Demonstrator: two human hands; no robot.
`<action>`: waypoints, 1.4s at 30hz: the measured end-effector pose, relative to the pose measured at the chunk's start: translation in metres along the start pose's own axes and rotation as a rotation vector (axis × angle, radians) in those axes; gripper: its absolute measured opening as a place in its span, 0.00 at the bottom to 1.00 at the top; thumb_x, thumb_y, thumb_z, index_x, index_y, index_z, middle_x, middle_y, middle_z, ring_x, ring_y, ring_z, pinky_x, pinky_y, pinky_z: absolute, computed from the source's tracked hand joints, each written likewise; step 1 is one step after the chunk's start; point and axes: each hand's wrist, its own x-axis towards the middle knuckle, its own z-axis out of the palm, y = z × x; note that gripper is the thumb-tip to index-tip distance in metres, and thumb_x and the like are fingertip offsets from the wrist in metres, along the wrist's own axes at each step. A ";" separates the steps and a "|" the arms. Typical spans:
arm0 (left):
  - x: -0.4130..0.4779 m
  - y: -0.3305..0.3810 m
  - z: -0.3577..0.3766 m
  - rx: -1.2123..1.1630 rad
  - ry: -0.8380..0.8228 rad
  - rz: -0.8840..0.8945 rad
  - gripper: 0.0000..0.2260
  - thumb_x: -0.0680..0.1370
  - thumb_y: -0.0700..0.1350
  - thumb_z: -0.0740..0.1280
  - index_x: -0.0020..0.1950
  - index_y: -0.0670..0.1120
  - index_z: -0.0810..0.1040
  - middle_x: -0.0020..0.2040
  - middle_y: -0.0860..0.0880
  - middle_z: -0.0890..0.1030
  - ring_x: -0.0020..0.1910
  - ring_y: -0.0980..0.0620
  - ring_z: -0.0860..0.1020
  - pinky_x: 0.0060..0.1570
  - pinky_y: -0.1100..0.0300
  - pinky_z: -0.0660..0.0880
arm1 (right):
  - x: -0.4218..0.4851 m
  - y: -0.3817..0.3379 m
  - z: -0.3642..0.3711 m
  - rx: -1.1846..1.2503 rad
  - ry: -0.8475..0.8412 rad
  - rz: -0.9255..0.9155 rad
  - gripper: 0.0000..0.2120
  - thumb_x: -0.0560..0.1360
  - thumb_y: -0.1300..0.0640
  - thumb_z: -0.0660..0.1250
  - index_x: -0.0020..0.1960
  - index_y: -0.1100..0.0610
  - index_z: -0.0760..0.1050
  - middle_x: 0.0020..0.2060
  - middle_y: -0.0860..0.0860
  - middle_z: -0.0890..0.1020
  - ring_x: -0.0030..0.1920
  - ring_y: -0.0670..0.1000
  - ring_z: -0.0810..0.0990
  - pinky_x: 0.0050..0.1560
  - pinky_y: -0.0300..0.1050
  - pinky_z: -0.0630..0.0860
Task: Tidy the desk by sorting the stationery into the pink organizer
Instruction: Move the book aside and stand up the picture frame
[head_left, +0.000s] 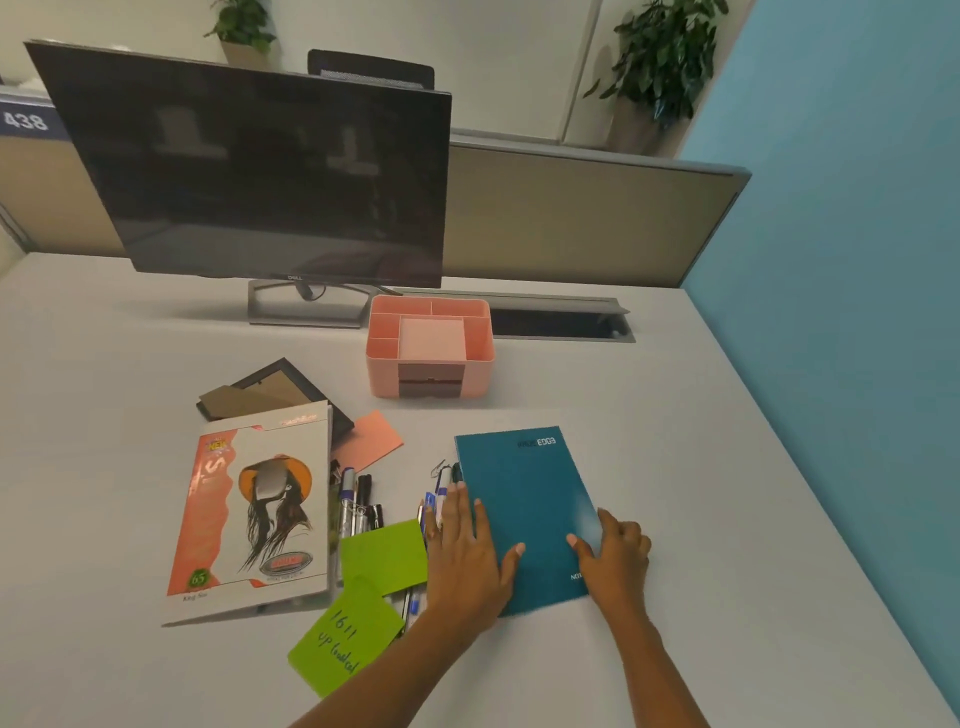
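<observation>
A teal notebook (530, 499) lies flat on the desk at centre right. My left hand (467, 556) rests on its left edge with the thumb across the cover, and my right hand (615, 553) grips its right edge. The pink organizer (382, 366) stands behind it, its top compartments showing nothing inside. Pens and markers (356, 506) lie in a heap left of the notebook, more pens (434, 501) partly under my left hand. Two green sticky notes (384, 558) (343, 644) cover some pens; the front one has handwriting. A pink note (371, 439) lies further back.
A printed notebook with an orange cover (249, 514) lies at the left over a black picture frame (270, 387). A dark monitor (260, 176) stands at the back. A cable slot (561, 322) opens behind the organizer. A blue wall (831, 312) bounds the desk's right edge.
</observation>
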 end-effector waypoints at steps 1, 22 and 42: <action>0.002 0.004 0.002 -0.002 -0.012 0.022 0.35 0.75 0.66 0.51 0.66 0.40 0.75 0.70 0.37 0.70 0.72 0.38 0.65 0.68 0.40 0.53 | 0.000 0.003 0.000 0.042 0.012 0.019 0.26 0.74 0.48 0.68 0.68 0.57 0.69 0.60 0.59 0.72 0.60 0.58 0.68 0.59 0.51 0.69; 0.009 -0.019 -0.024 -0.044 0.261 0.181 0.23 0.78 0.52 0.53 0.71 0.48 0.69 0.74 0.47 0.66 0.75 0.48 0.60 0.71 0.43 0.50 | -0.029 -0.010 -0.001 0.178 0.376 -0.059 0.15 0.72 0.58 0.71 0.58 0.56 0.78 0.53 0.56 0.77 0.54 0.58 0.73 0.51 0.56 0.72; -0.026 -0.253 -0.081 -0.349 0.211 -0.957 0.19 0.80 0.52 0.56 0.62 0.39 0.72 0.59 0.37 0.74 0.59 0.37 0.72 0.59 0.44 0.67 | -0.109 -0.269 0.085 0.397 -0.409 -0.285 0.11 0.75 0.52 0.67 0.53 0.57 0.78 0.47 0.52 0.80 0.49 0.53 0.78 0.42 0.42 0.69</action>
